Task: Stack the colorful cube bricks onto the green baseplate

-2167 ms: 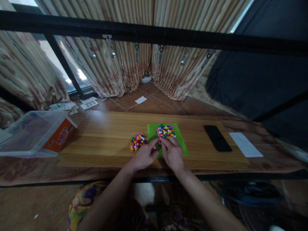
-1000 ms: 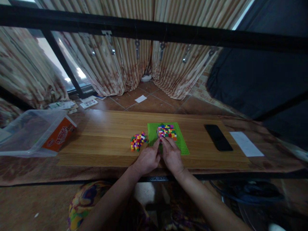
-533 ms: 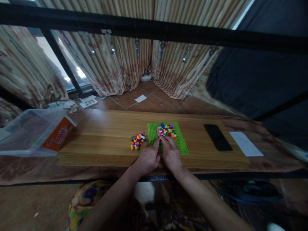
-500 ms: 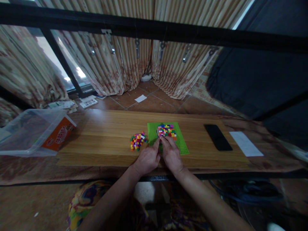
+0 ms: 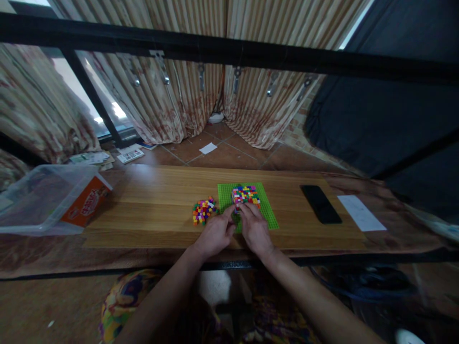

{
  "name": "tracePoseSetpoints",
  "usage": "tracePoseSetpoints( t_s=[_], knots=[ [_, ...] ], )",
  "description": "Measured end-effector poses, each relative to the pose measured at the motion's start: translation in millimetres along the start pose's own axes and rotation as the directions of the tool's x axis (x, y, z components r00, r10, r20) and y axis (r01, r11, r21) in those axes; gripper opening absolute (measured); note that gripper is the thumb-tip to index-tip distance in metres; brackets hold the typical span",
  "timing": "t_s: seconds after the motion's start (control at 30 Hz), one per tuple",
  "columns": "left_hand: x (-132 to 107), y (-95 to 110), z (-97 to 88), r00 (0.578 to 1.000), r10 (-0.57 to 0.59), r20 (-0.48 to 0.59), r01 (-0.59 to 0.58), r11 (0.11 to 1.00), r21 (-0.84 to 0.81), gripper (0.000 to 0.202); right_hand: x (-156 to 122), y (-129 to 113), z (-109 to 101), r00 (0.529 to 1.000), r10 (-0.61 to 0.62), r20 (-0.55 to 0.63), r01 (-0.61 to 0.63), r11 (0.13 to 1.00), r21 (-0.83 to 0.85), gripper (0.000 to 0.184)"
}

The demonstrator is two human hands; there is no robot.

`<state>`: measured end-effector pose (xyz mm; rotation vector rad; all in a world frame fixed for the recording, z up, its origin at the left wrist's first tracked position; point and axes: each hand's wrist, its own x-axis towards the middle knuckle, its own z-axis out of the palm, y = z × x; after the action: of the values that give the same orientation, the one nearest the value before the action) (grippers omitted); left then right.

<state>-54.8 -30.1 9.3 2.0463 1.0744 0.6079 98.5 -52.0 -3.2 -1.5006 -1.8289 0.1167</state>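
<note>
A block built of many small coloured toy bricks [image 5: 246,194] stands on a green studded baseplate [image 5: 268,210]. At its near left corner, my left hand [image 5: 216,234] reaches in with the index finger stretched forward and the other fingers curled; anything pinched there is too small to make out. My right hand [image 5: 255,231] is closed, its fingers together and their tips against the near side of the brick block. Its thumb is hidden. Left of the baseplate lies a loose heap of coloured bricks [image 5: 204,210].
The wooden board [image 5: 154,200] carries a black phone-like slab [image 5: 321,204] on the right, with a white sheet [image 5: 362,213] beyond it. A clear plastic bin [image 5: 32,193] with an orange label stands at the left end. A dark metal bar [image 5: 215,47] crosses above.
The view has shifted slightly. My left hand has drawn back a little to the left, with its fingertip still near the corner of the brick block. My right hand stays almost in place.
</note>
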Motion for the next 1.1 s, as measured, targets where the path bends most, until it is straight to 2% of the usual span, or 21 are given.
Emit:
tracePoseSetpoints(
  t_s=[0.13, 0.3, 0.37, 0.43, 0.63, 0.9, 1.1],
  knots=[
    [3.9, -5.1, -3.2, 0.992, -0.12, -0.043, 0.101, 0.946, -0.308, 0.056, -2.4, -7.7, -9.5, 0.992, 0.092, -0.089, -0.087, 0.994, 0.064, 0.033],
    [8.2, -7.9, -3.1, 0.968, -0.251, 0.004, 0.181, 0.684, -0.707, 0.058, -9.4, -17.8, -19.2, 0.994, 0.105, -0.015, -0.098, 0.964, 0.247, 0.027],
    [8.4, -7.6, -5.1, 0.963, -0.266, 0.038, 0.195, 0.594, -0.78, 0.06, -10.7, -22.0, -20.0, 0.995, 0.094, 0.026, -0.097, 0.948, 0.304, 0.027],
    [7.8, -7.0, -8.0, 0.959, -0.275, 0.069, 0.215, 0.547, -0.809, 0.063, -10.8, -25.6, -19.5, 0.995, 0.088, 0.052, -0.1, 0.938, 0.331, 0.026],
    [6.1, -4.2, -12.3, 0.951, -0.289, 0.111, 0.26, 0.549, -0.795, 0.063, -9.9, -29.2, -18.1, 0.994, 0.101, 0.041, -0.109, 0.944, 0.311, 0.021],
    [4.1, 0.7, -9.0, 0.961, -0.25, 0.115, 0.232, 0.509, -0.829, 0.06, -12.4, -25.7, -18.8, 0.991, 0.128, 0.03, -0.13, 0.93, 0.343, 0.016],
    [2.5, 3.5, -9.3, 0.966, -0.229, 0.121, 0.232, 0.563, -0.793, 0.051, -16.1, -24.7, -21.2, 0.995, 0.089, 0.053, -0.1, 0.96, 0.261, 0.013]
  ],
)
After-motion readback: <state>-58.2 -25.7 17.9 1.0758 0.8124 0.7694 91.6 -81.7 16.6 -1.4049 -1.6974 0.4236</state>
